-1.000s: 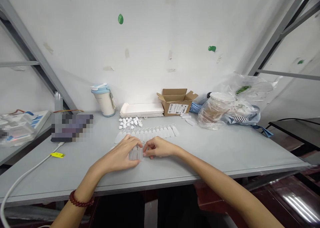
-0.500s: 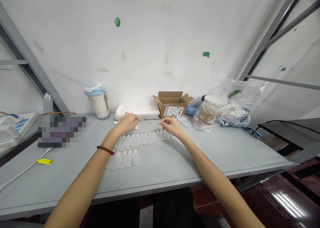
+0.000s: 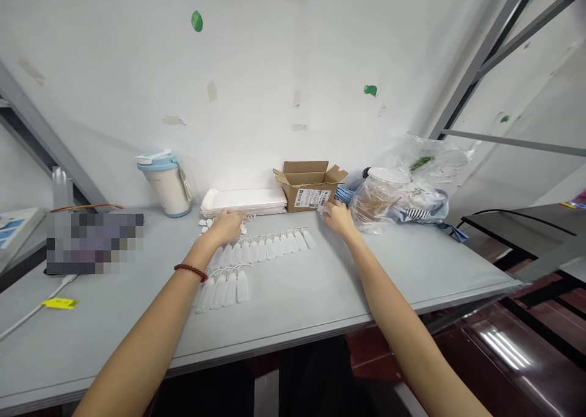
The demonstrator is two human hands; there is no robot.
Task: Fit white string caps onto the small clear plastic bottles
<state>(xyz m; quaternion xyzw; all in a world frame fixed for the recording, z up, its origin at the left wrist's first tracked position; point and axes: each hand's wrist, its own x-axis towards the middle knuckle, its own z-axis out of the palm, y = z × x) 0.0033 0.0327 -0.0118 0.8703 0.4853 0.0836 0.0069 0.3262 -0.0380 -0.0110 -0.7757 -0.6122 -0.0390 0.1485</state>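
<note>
My left hand [image 3: 228, 226] is low over a scatter of small white pieces [image 3: 204, 224], fingers curled together; what they pinch, if anything, is too small to make out. White loops [image 3: 249, 218] lie by its fingertips. In front of the cardboard box, the fingers of my right hand [image 3: 339, 218] close at a translucent plastic tag [image 3: 323, 210], mostly covered by the hand. Between my arms, a long row of translucent tags with white cords [image 3: 269, 248] lies on the table. A shorter row of the same tags [image 3: 230, 289] lies nearer me, partly behind my left forearm.
A stack of white trays [image 3: 247, 201] and an open cardboard box [image 3: 307, 188] stand against the wall. Left of them is a cream tumbler [image 3: 165, 186] with a blue lid. Plastic-wrapped containers [image 3: 382, 197] sit at right. A white cable [image 3: 27, 319] crosses the left side.
My right hand has left the end of the long row and reached away and right, to the tags before the box. My left hand stays near the white pieces. The view has shifted slightly.
</note>
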